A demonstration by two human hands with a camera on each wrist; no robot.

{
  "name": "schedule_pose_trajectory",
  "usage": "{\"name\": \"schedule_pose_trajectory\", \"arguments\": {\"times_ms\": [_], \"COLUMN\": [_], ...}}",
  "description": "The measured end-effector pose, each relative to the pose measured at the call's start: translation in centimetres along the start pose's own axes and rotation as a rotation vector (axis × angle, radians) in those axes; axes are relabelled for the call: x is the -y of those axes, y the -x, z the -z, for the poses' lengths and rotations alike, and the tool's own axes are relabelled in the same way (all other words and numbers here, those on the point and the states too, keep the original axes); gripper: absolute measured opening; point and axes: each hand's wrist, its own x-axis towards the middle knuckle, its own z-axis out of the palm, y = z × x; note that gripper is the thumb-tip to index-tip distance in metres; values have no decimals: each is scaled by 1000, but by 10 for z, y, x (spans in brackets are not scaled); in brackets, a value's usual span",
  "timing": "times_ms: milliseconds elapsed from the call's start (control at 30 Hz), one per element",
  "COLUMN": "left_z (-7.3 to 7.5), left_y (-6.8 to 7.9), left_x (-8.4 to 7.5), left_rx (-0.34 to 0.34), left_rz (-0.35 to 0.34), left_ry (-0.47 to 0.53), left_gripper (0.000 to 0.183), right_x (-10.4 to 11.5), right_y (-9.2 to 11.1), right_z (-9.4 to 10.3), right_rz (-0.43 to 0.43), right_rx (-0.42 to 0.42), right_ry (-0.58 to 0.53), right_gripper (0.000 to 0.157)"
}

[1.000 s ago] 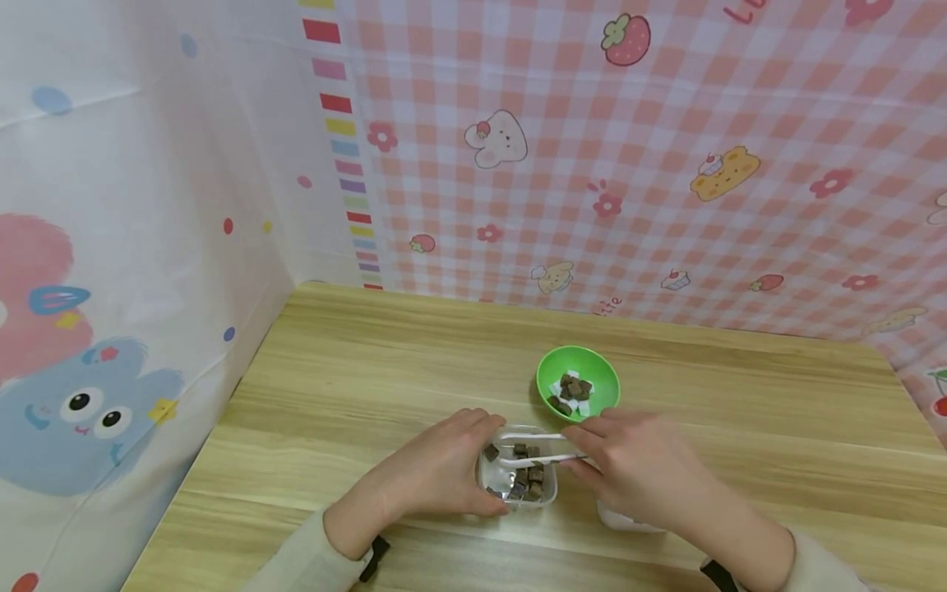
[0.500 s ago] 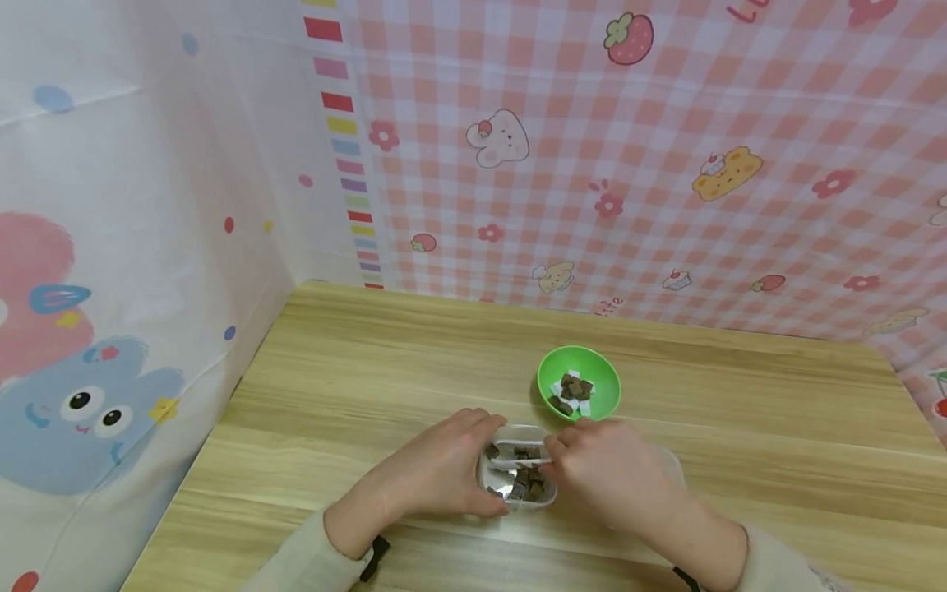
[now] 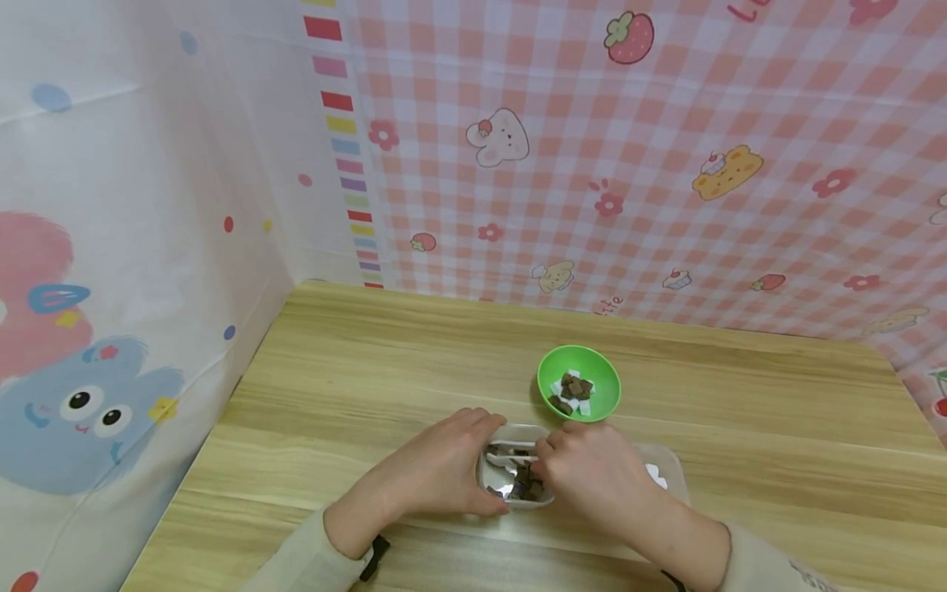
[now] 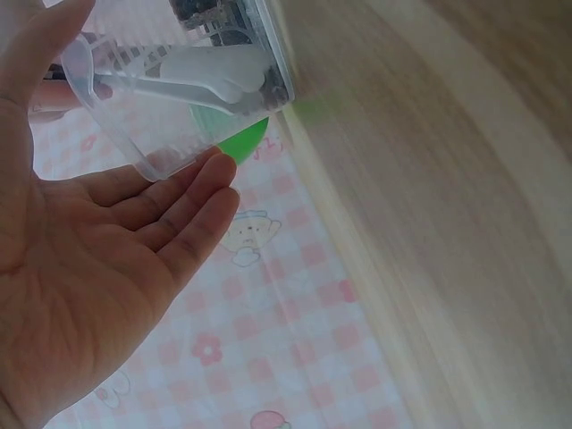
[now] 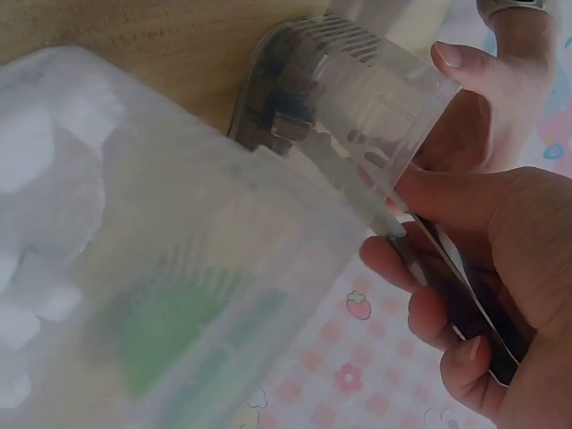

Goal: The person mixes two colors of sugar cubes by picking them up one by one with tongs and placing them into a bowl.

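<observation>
My left hand (image 3: 444,464) holds a clear plastic container (image 3: 521,431) from its left side, thumb at the near edge and fingers at the far edge. Inside it lie several dark brown cubes (image 3: 528,487), mostly toward the right. My right hand (image 3: 602,477) grips tongs (image 4: 210,73) with white tips and dark handles (image 5: 460,299). The tips reach down into the container and lie near its left end, beside a brown cube there. Whether they pinch that cube I cannot tell.
Behind the container stands a green bowl (image 3: 599,370) with white pieces and brown cubes in it. Partly under my right forearm is a second translucent container (image 3: 672,460) holding white cubes (image 5: 22,147). A pink checked cloth (image 3: 444,181) hangs behind the wooden table (image 3: 355,370).
My right hand has moved left and slightly nearer, taking the tongs' tips deeper into the container and closer together. The second container now shows more. My left hand has stayed put.
</observation>
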Motion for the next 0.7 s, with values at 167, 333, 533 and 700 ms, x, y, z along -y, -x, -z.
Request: {"name": "schedule_pose_trajectory", "arguments": {"times_ms": [167,333,533,700], "left_z": [0,0,0,0], "left_y": [0,0,0,0], "left_x": [-1,-2,-3,-2], "left_rx": [0,-1,3,5], "left_rz": [-1,-1,11,31], "left_ry": [4,11,5,1], "left_gripper": [99,99,100,103], "right_x": [-6,-16,-33,-50], "right_y": [5,14,29,39], "right_z": [2,9,19,31], "right_rz": [-2,-46,-111,-165], "right_rx": [-23,-65,-207,-288], "right_ry": [-75,-176,-249,-268], "right_gripper": [40,30,41,64]}}
